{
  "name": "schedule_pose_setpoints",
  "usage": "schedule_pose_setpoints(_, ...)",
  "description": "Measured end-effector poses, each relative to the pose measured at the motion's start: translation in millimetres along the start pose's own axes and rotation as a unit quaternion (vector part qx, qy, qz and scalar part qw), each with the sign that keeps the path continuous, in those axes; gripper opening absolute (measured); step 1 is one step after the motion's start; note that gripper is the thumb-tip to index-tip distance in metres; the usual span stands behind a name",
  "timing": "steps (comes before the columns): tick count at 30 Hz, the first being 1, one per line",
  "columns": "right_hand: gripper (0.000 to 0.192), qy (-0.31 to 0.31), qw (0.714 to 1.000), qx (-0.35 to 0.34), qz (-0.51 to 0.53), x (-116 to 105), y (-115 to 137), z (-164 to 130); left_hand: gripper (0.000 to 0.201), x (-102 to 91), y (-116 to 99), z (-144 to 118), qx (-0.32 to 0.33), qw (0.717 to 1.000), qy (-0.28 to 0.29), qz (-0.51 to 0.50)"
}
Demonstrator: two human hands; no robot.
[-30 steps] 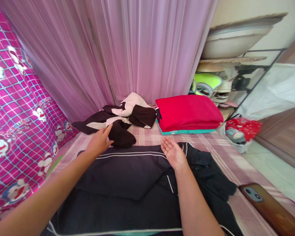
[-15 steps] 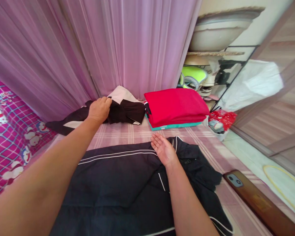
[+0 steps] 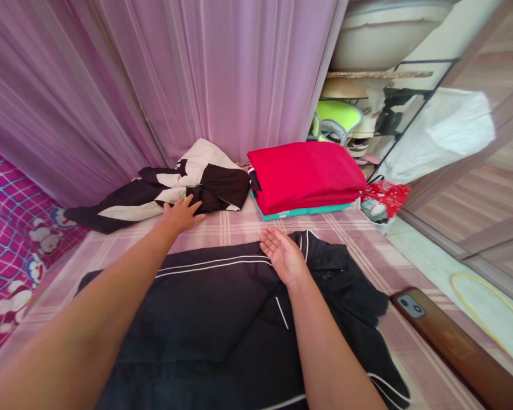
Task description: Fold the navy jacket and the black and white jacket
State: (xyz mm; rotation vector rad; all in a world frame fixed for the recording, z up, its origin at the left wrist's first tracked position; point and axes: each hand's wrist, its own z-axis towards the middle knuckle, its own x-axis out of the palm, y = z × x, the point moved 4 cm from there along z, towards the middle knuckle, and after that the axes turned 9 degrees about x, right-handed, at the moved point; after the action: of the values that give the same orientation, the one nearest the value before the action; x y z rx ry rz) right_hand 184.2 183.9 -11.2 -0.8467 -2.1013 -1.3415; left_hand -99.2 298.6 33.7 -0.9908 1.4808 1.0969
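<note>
A black garment with white piping [image 3: 222,307] lies spread on the pink checked sheet [image 3: 367,250] in front of me. My right hand [image 3: 282,256] rests on its far edge, palm turned up, fingers apart, holding nothing. My left hand [image 3: 180,214] is stretched forward with fingers spread, its tips touching the near edge of a crumpled dark brown and cream garment [image 3: 171,188] by the curtain. A folded red stack with a teal piece beneath [image 3: 305,176] sits to the right of that garment.
A pink curtain [image 3: 196,74] hangs behind the bed. A phone [image 3: 410,306] lies on a wooden bed edge [image 3: 465,353] at right. A metal rack with green and white items [image 3: 359,125] and a red bag [image 3: 385,196] stand beyond. Cartoon-print fabric [image 3: 8,239] shows at left.
My left hand reached out and grasped the brown and cream garment, then let go and drew back to its near edge, fingers spread. The garment now lies more spread. My right hand stayed put.
</note>
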Motion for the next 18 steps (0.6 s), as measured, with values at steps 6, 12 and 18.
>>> schedule_pose_setpoints(6,0.015,0.021,1.0,-0.005,0.004,-3,-3,4,0.075,0.5,-4,20,-0.091,0.995,-0.014,-0.046)
schedule_pose_setpoints(12,0.014,0.023,0.999,-0.005,0.022,-5,-5,7,0.071,5.6,0,5,-0.071,0.99,-0.047,-0.111)
schedule_pose_setpoints(18,0.014,0.025,1.0,-0.01,0.013,-6,-5,9,0.056,5.4,-33,-84,0.036,0.982,-0.145,-0.119)
